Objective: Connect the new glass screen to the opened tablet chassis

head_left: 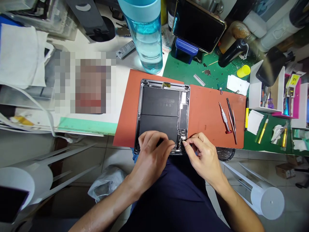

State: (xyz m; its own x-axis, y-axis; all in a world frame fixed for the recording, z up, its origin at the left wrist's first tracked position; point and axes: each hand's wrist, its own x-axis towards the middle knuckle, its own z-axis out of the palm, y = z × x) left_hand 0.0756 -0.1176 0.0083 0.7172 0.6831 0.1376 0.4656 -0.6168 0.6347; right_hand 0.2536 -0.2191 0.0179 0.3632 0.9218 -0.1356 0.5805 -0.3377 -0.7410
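An opened tablet (160, 101) lies on an orange work mat (205, 122), its black battery cells and circuit board bare. My left hand (154, 151) is over the tablet's near edge with thumb and forefinger pinched together. My right hand (201, 153) pinches at the near right corner, beside the lower end of the circuit board. Both sets of fingertips are close to the small connectors there. Whatever sits between the fingers of either hand is too small to make out.
On the mat's right lie a screwdriver (224, 117) and tweezers (232, 119). Behind the tablet stand a blue water bottle (149, 42) and a phone (199, 24) on a blue stand. White organizer boxes (256, 90) are at the right. The tablet's near side is by the table's front edge.
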